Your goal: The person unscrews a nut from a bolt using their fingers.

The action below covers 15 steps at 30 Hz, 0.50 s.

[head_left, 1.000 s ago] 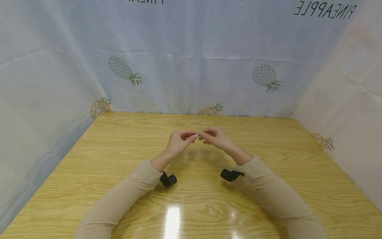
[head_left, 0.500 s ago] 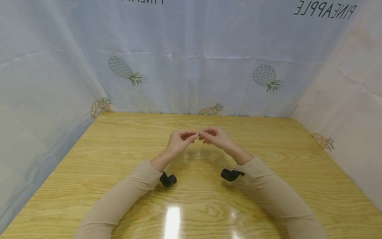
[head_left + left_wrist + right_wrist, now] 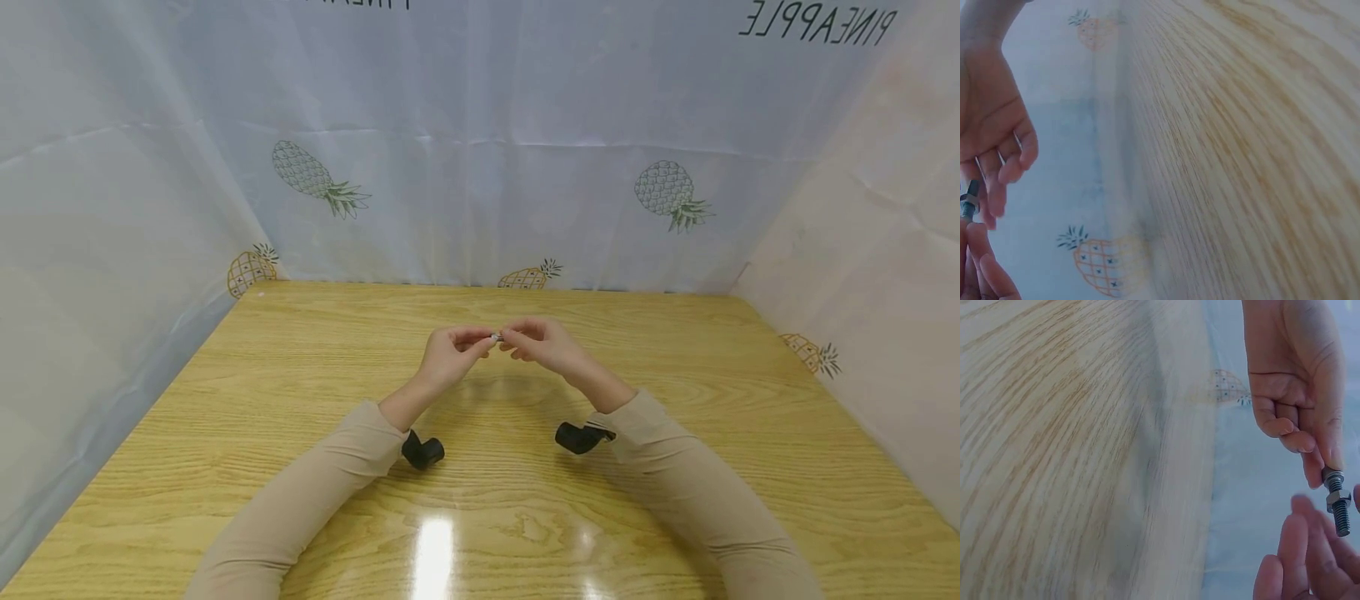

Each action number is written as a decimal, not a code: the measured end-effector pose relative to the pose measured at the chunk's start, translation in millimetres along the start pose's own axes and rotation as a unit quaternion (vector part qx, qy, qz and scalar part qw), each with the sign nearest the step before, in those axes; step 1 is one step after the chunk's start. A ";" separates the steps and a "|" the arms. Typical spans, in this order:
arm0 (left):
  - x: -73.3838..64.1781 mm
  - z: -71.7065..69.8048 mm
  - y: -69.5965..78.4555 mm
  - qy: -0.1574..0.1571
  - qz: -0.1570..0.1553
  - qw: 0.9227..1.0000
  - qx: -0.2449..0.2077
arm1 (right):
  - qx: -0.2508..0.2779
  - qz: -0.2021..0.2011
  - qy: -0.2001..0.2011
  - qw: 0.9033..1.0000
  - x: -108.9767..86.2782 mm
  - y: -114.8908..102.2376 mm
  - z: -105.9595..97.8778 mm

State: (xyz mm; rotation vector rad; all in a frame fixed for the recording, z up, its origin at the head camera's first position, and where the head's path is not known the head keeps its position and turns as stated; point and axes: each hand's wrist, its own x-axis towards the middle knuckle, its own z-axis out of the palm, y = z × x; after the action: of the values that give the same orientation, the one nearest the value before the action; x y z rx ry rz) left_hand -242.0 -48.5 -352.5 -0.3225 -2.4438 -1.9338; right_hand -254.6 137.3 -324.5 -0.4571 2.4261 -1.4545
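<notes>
Above the middle of the wooden table, my two hands meet at a small metal bolt. My right hand pinches the bolt's head end between thumb and fingertips; the head is mostly covered. A hex nut sits partway along the thread, which points toward my left hand. At the nut, the left thumb and fingertips lie close about it, and one fingertip is blurred in the right wrist view. At the left wrist view's edge, the same bolt shows beside the left fingers, with that thumb out of frame.
The wooden table spreads under both arms. Black angled pieces hang below each wrist. White pineapple-print curtain walls stand behind and at both sides. A small pale spot lies near the table's far left corner.
Both arms and the right hand keep their places. Only a very slight shift shows at the fingertips around the nut and bolt.
</notes>
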 end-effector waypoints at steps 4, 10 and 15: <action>0.2 -0.2 -0.2 -0.001 -0.002 1.000 0.001 | 0.003 0.004 -0.003 1.000 0.2 0.5 -0.7; 0.8 -0.2 -0.9 -0.002 -0.001 1.000 -0.003 | 0.007 -0.014 0.000 1.000 -0.9 0.6 0.3; 1.7 -0.2 -1.6 -0.004 -0.008 1.000 0.002 | 0.013 -0.008 -0.003 1.000 -0.4 0.7 0.5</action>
State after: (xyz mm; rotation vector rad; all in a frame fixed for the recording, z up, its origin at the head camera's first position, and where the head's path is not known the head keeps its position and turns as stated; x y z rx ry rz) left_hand -244.0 -48.8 -353.7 -0.3127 -2.4634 -1.9375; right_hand -254.2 137.4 -325.3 -0.4746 2.4002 -1.4875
